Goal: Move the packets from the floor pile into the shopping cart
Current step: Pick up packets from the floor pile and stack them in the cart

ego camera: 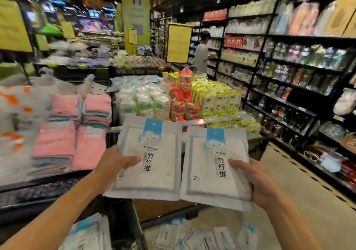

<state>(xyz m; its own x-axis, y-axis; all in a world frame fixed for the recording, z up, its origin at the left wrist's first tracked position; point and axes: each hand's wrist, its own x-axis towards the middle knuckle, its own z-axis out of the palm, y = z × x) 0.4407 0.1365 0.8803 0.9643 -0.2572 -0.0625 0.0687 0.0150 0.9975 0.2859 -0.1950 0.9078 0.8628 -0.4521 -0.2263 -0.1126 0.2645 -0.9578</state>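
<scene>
Mid-frame, the left grip (pixel 113 163) and right grip (pixel 256 180) each clasp a white "竹纤维" packet: left packet (pixel 152 159), right packet (pixel 213 165).

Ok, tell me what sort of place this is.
A supermarket or household-goods store aisle: tall stocked shelves, stacked towels on a display, yellow signs, and another person browsing at a shelf.

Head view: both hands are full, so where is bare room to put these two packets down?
Bare floor runs on the right, between the dark shelving and the loose packets low in view. Brown cardboard under the held packets also shows bare. The towel stacks on the left and the display ahead are crowded.
</scene>
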